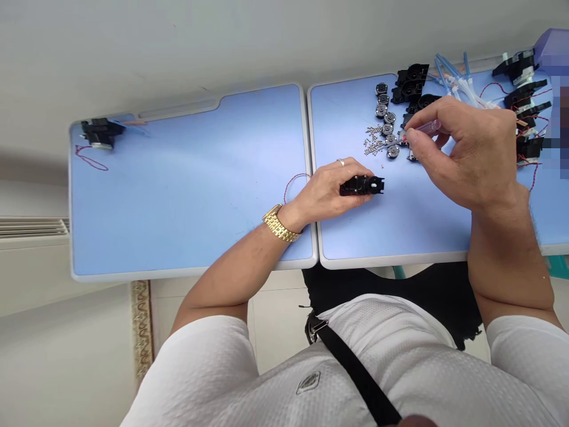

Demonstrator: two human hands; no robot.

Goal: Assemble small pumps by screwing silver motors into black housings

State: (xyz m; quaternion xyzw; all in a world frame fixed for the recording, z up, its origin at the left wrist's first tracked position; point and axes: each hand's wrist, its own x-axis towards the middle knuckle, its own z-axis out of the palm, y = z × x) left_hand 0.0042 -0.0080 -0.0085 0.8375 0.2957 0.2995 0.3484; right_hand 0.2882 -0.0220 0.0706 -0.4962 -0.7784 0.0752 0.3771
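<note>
My left hand (331,188) is closed around a black plastic assembly (362,185) near the seam between two blue tabletops. A thin red and dark wire (291,182) curls out on the far side of that hand's wrist. My right hand (471,148) pinches a screwdriver (429,127) with a clear pinkish handle. Its shaft points left, toward a scatter of small screws (373,141) and a column of round metal-and-black parts (387,128). Whether the tip touches a screw is too small to tell.
Black plastic housings (409,89) lie behind my right hand, beside blue and white strips (456,80). More wired black assemblies (527,104) line the right side. Another wired assembly (102,133) sits at the far left corner. A raised seam (315,237) divides the tabletops (191,196).
</note>
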